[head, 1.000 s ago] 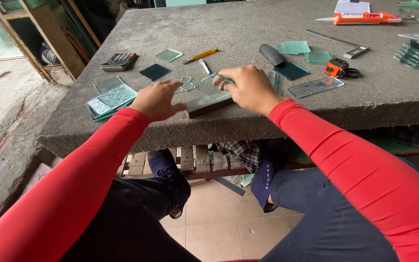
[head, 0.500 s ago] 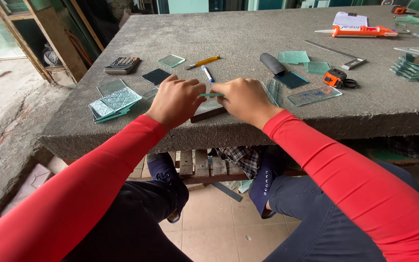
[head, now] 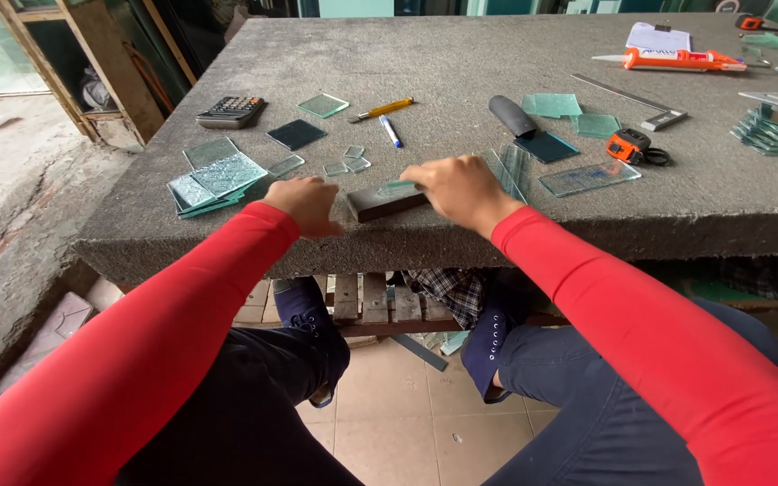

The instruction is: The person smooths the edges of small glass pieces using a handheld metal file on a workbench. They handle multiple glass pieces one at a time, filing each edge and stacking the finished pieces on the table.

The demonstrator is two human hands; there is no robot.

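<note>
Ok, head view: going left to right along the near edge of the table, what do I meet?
Stack of patterned glass pieces → left hand → dark block → right hand → clear glass strip → orange tape measure.

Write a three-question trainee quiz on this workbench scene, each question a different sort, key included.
1. True or false: the right hand presses a glass piece on the dark block.
2. What lies left of the left hand? A) stacked glass squares B) a hammer C) a cup
3. Fill in: the calculator sits at the table's far ____ side.

Key: 1 true; 2 A; 3 left.
</note>
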